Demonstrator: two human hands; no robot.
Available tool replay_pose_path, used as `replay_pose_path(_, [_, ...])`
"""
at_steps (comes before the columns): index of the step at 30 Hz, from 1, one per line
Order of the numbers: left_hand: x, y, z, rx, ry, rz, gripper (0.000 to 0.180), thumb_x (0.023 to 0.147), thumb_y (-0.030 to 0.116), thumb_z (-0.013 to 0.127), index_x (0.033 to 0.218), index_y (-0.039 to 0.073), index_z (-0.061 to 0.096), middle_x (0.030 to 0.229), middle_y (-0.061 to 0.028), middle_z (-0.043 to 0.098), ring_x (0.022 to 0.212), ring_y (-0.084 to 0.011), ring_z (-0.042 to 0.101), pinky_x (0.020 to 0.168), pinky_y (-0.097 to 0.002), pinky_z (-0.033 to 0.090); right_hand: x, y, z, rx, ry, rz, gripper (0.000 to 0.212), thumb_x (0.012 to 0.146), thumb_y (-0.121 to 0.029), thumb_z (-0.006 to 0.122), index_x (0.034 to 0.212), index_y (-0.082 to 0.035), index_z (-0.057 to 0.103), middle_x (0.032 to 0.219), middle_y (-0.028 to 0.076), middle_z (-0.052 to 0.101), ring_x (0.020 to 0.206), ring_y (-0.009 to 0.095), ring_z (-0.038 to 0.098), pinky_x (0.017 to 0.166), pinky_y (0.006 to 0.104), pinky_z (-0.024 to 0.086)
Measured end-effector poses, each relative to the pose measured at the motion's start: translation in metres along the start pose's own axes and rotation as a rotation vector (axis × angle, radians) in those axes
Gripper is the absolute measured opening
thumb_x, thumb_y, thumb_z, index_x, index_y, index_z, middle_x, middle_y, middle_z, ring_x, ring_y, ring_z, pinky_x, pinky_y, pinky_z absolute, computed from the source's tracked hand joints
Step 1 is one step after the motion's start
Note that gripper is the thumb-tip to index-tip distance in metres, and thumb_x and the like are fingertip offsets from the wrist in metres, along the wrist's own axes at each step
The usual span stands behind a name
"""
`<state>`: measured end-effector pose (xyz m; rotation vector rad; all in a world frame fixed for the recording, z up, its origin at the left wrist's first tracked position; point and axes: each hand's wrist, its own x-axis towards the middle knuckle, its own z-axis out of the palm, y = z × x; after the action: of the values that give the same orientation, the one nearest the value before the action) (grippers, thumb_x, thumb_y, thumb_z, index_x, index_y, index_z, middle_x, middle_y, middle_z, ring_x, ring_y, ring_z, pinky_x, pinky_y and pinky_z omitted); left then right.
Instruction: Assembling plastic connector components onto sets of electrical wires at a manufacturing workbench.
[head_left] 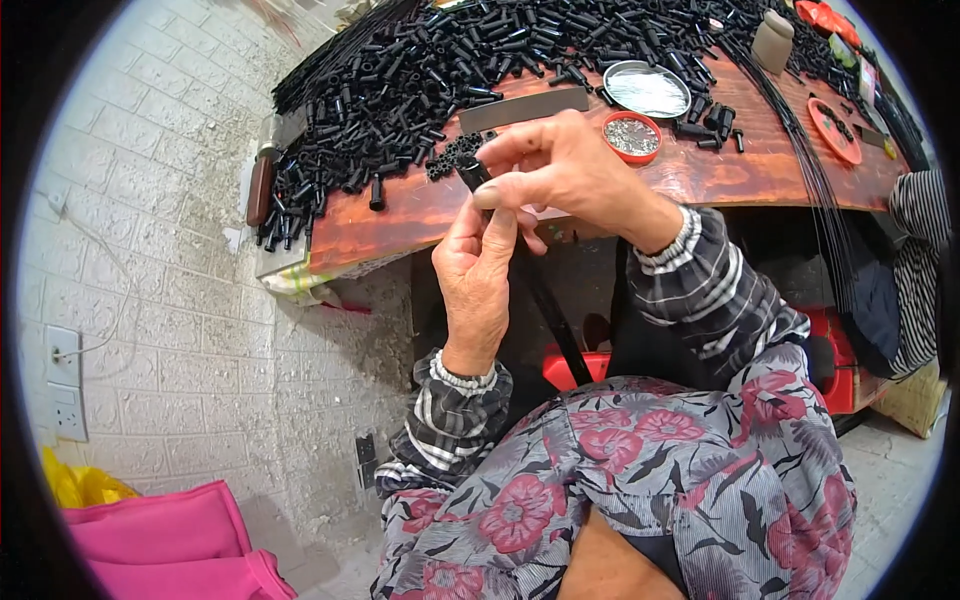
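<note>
A long, thin black rod (555, 318) slants up from my lap to a thicker, round-ended tip above the table's front edge. My left hand (474, 285) is closed round it just below the tip, thumb pointing up along it. From the right, my right hand (570, 170) curls over with its thumb pressed on the rod and its index finger by the tip. Any small part between those fingertips is hidden. Behind the tip, a cluster of small black rings (462, 150) lies on the wooden table (365, 238).
Black tubular fittings (430, 75) are heaped across the back. Nearby are a grey flat bar (525, 108), a dish of thin white pieces (647, 90) and a red lid of small metal bits (632, 137). Thin black rods (800, 150) overhang the right edge, near another person's striped sleeve (918, 210).
</note>
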<state>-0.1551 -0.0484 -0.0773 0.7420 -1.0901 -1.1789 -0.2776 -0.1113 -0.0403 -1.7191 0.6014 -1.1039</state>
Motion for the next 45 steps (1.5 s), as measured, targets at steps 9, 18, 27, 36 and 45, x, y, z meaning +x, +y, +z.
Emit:
replay_pose_path(9, [-0.043,0.086,-0.006,0.054,-0.167,-0.161,0.026,0.086,0.016,0.052,0.100,-0.006,0.054,0.086,-0.0102,0.060,0.071,-0.0138,0.057,0.067,-0.0244,0.046,-0.025,-0.083,0.041,0.099,0.056,0.179,0.020,0.067,-0.009,0.071,0.076,0.002,0.056,0.065,0.001,0.055,0.056,0.005,0.050,0.048,0.0181,0.041])
replay_pose_path(18, [-0.025,0.101,-0.028,-0.189,-0.298,-0.379,0.038,0.085,0.030,0.041,0.094,-0.004,0.055,0.085,-0.0130,0.061,0.072,-0.0192,0.061,0.066,-0.0287,0.050,-0.021,-0.079,0.042,0.306,-0.048,0.289,0.020,0.068,-0.009,0.071,0.067,-0.005,0.051,0.057,-0.004,0.048,0.045,0.003,0.039,0.039,0.0172,0.029])
replay_pose_path(27, [0.003,0.110,-0.012,-0.107,-0.043,-0.235,0.009,0.082,0.013,0.056,0.078,0.005,0.057,0.074,0.0012,0.057,0.060,-0.0062,0.053,0.055,-0.0199,0.044,-0.031,-0.070,0.062,0.130,0.256,-0.082,0.022,0.068,-0.009,0.071,0.064,-0.005,0.049,0.056,-0.004,0.048,0.046,0.001,0.039,0.040,0.0167,0.030])
replay_pose_path(36, [0.006,0.103,0.016,-0.233,0.047,-0.205,0.012,0.082,0.016,0.057,0.075,0.006,0.056,0.068,0.0002,0.056,0.060,-0.0090,0.052,0.057,-0.0242,0.044,-0.036,-0.073,0.051,0.255,0.482,0.028,0.013,0.070,-0.004,0.068,0.075,0.001,0.057,0.066,0.000,0.056,0.058,0.004,0.050,0.049,0.0167,0.040])
replay_pose_path(45, [-0.003,0.105,0.000,-0.318,-0.084,-0.256,0.021,0.086,0.022,0.051,0.087,0.002,0.058,0.082,-0.0026,0.058,0.072,-0.0109,0.054,0.064,-0.0249,0.043,-0.032,-0.055,0.046,0.550,0.105,0.045,0.013,0.076,-0.012,0.064,0.075,0.001,0.061,0.067,0.000,0.058,0.057,0.005,0.051,0.053,0.0199,0.041])
